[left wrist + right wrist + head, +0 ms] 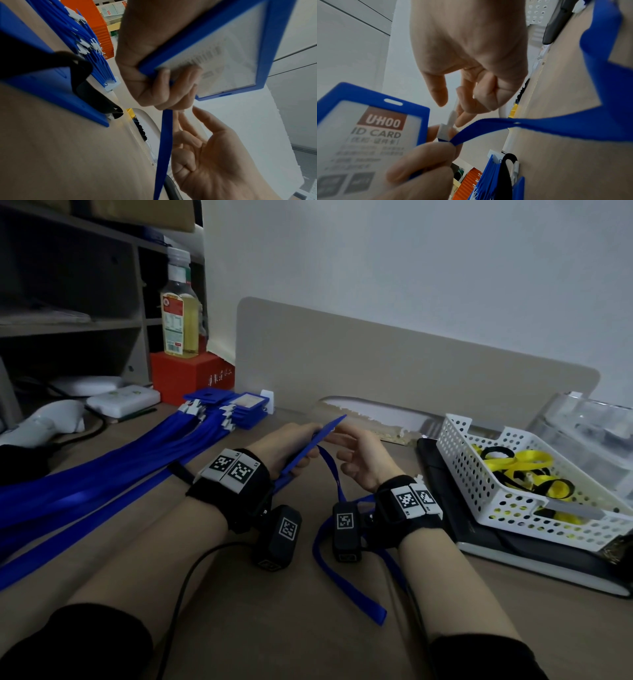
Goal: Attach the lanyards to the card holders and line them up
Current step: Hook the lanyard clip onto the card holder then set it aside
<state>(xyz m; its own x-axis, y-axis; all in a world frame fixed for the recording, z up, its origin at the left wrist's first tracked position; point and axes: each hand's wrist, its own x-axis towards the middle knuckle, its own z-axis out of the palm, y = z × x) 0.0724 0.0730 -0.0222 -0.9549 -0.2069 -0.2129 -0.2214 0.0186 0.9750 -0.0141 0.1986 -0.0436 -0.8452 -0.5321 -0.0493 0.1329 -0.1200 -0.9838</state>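
My left hand (291, 446) grips a blue card holder (318, 438) tilted up over the desk. The right wrist view shows its front with a "UHOO ID CARD" insert (368, 128) and an oval slot at the top. The same hand (423, 159) pinches the end of a blue lanyard (539, 127) with its white plastic clip (448, 124) beside the holder. My right hand (467, 94) hovers just above, fingers loosely bent, one fingertip touching the clip. The strap (334, 474) hangs down and loops on the desk. Finished holders (233, 409) with blue lanyards (102, 484) lie in a row at the left.
A white perforated basket (462, 467) with yellow lanyards (520, 463) sits at the right on a flat black item (442, 474), a clear plastic box (589, 433) behind it. A bottle (180, 316) stands on a red box (191, 374). A beige panel (376, 361) closes the back.
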